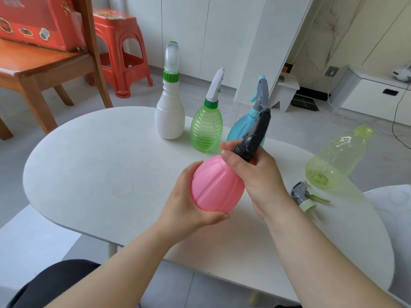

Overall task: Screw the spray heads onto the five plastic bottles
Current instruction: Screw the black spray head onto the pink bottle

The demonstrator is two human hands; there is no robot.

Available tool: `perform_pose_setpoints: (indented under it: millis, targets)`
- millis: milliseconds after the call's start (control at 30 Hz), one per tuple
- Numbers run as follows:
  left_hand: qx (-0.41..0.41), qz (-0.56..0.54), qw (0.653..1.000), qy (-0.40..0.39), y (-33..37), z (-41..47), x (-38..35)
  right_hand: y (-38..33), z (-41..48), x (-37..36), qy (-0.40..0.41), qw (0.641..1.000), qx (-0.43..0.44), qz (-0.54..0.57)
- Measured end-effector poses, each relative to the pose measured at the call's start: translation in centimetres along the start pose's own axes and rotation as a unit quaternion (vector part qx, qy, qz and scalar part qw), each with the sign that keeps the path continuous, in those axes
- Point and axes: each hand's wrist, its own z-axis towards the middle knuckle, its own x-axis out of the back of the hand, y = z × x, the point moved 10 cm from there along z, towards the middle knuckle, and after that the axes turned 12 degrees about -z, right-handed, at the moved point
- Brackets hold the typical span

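Observation:
My left hand (pixel 189 203) cups the round body of a pink bottle (pixel 216 185), held tilted above the white table (pixel 89 163). My right hand (pixel 255 174) wraps the bottle's neck, fingers on the collar of a dark grey spray head (pixel 255 138) sitting on it. Behind stand three bottles with heads on: a white bottle (pixel 170 116), a ribbed green bottle (pixel 206 127) and a blue bottle (pixel 242 130). At the right a pale green bottle (pixel 333 161) stands open-necked, and a loose grey and green spray head (pixel 303 197) lies beside it.
A wooden chair (pixel 44 70) holding a red box (pixel 37 21) stands at the back left, with a red plastic stool (pixel 121 50) behind it. White cabinets line the far wall. A second white surface (pixel 395 207) sits at the right edge.

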Motion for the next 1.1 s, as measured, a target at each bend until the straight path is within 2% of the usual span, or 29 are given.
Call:
perform_pose_setpoints:
  millis: [167, 333, 467, 633, 767, 1100]
  targets:
    - [0.003, 0.023, 0.999, -0.025, -0.6, 0.2, -0.5, -0.2, 0.0, 0.2, -0.059, 0.998, 0.002, 0.037]
    - [-0.014, 0.067, 0.995, -0.068, -0.5, 0.0, -1.4, -1.2, 1.4, 4.1, -0.041, 0.995, -0.012, 0.088]
    - [-0.007, 0.194, 0.977, -0.089, -1.6, 0.2, -1.9, -1.8, 2.6, 9.1, -0.001, 1.000, -0.013, -0.019]
    - [-0.016, 0.327, 0.939, -0.108, -3.0, 0.7, -2.7, -0.9, 5.0, 14.7, 0.099, 0.990, -0.035, -0.098]
    - [-0.023, 0.365, 0.924, -0.112, -3.5, 0.8, -2.8, 0.9, 7.1, 15.9, 0.124, 0.980, -0.063, -0.139]
    - [-0.046, 0.406, 0.906, -0.108, -4.1, 1.1, -3.1, 4.8, 8.8, 15.5, 0.145, 0.974, -0.107, -0.139]
